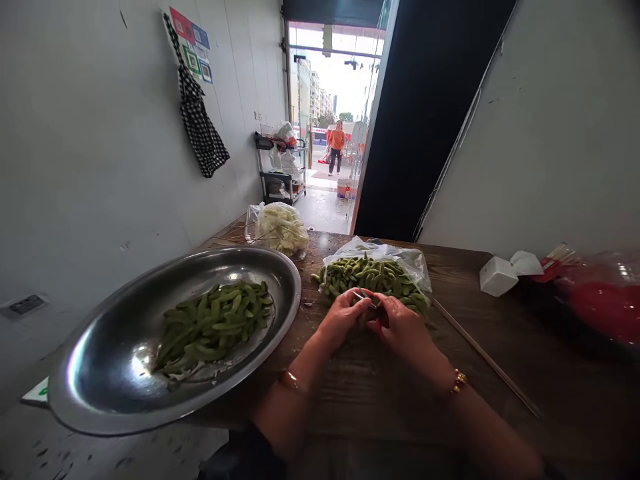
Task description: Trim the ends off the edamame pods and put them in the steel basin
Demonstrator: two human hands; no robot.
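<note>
My left hand [349,310] and my right hand [399,323] meet just in front of a plastic bag of green soybean pods [373,273]. Closed fingers of the right hand hold what look like small scissors [361,297]; a slim metal blade shows between the hands, and a bit of red handle shows under the fingers. The left hand is pinched shut near the blade, but its fingers hide whatever it grips. To the left, a wide steel basin [287,280] holds a pile of green pods [220,323] and some small scraps.
The wooden table [345,387] carries a bag of pale vegetables [283,227] at the back, a long thin stick [485,357] at right, a white box [499,275] and a red plastic-covered thing [605,300]. Beyond stand a cart [283,175] and a person [337,141] outside the doorway.
</note>
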